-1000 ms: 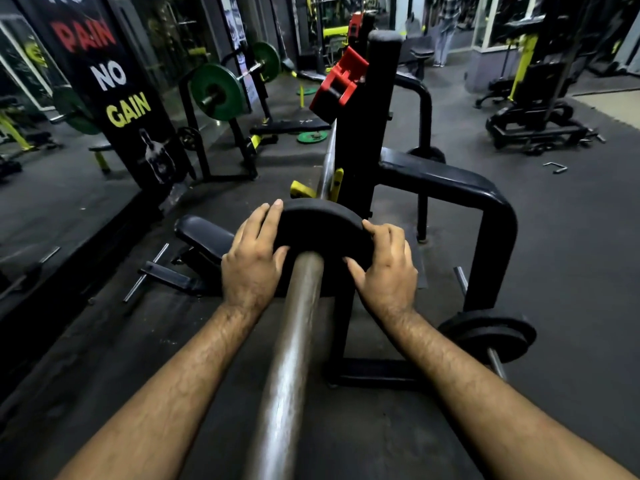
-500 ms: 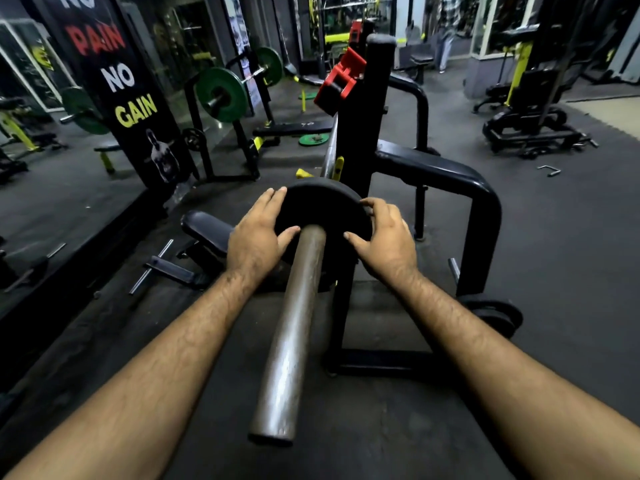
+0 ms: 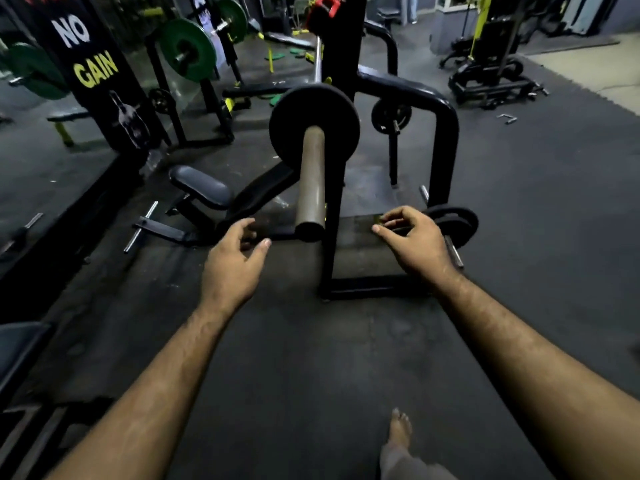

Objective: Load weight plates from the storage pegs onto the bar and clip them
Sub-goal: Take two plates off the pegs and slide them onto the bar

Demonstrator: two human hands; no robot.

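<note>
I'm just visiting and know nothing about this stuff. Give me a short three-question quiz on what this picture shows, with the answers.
1. True or false: the black plate sits on the bar sleeve.
2. Which hand holds the plate? A) left hand B) right hand C) neither
3. Fill in: more black plates hang on a storage peg near the ___ hand.

Key:
1. True; the sleeve passes through its centre hole.
2. C; both hands hang free, nearer the camera than the sleeve's end, fingers loosely curled.
3. Right.
</note>
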